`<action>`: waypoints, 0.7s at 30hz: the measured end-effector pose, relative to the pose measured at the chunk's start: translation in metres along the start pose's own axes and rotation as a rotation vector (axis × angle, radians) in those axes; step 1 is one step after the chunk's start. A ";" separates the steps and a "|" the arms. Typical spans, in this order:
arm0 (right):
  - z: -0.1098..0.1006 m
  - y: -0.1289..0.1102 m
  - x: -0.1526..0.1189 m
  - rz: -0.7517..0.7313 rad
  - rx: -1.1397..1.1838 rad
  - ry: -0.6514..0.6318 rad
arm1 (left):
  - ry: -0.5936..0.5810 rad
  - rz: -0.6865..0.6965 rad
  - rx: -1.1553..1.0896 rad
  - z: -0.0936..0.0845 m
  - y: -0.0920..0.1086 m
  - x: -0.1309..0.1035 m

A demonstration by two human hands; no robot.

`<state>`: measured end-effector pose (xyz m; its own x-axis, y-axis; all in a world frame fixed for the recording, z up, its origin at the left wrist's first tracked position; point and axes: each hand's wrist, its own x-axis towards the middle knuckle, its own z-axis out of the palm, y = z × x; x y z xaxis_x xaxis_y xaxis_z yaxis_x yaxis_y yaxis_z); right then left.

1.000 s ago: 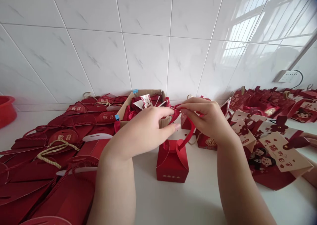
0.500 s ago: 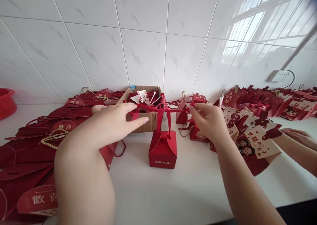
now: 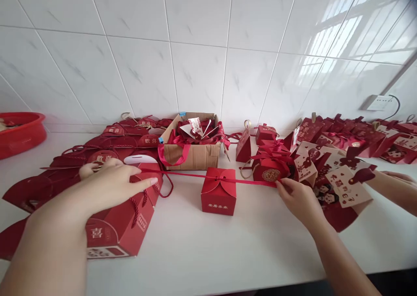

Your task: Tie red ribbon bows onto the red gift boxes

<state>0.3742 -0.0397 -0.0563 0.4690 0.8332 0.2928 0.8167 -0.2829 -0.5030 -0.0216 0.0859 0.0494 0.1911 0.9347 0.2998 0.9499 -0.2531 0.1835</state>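
both hands have dropped and swung wide since the earlier frame, and the narrow red fabric ribbon [image 3: 254, 182] that was up in the air now runs nearly level across the small red cardboard box [image 3: 219, 196] at the centre of the frame! the box sits upright on the white tabletop [image 3: 260, 252], gold characters on its front, curved flaps folded in, a knot seated at the top. what's that mean? the pull now looks to bear right down on the flaps, a snugger tie by my reckoning.

out to the grips: the right hand [image 3: 301, 200], right of centre, pinches its ribbon end between thumb and fingers. the left hand [image 3: 110, 187] is over at left; the line runs taut to its fingertips, so it appears to be holding on, exact pinch hidden, thumb standing off.

below that left hand, a large red carton with twisted red cords [image 3: 132, 226]. behind centre, an open brown cardboard box [image 3: 202, 157] full of red ribbon. beside the right hand, a red box with a round gold emblem [image 3: 263, 171]. far right edge, a co-worker's hand [image 3: 395, 178]; upper left, a red plastic basin [image 3: 24, 140].
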 end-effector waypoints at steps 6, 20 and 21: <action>0.001 -0.010 0.002 -0.147 0.141 0.226 | 0.176 0.331 0.094 0.006 0.040 -0.035; 0.059 -0.077 0.045 -0.232 0.770 -0.212 | -0.027 0.136 -1.190 0.097 0.104 -0.018; 0.062 -0.075 0.040 -0.237 0.795 -0.204 | -0.005 0.139 -1.218 0.097 0.101 -0.018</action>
<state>0.3111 0.0447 -0.0576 0.1838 0.9192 0.3483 0.3708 0.2633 -0.8906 0.0949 0.0677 -0.0278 0.2758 0.8815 0.3834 0.0696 -0.4161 0.9066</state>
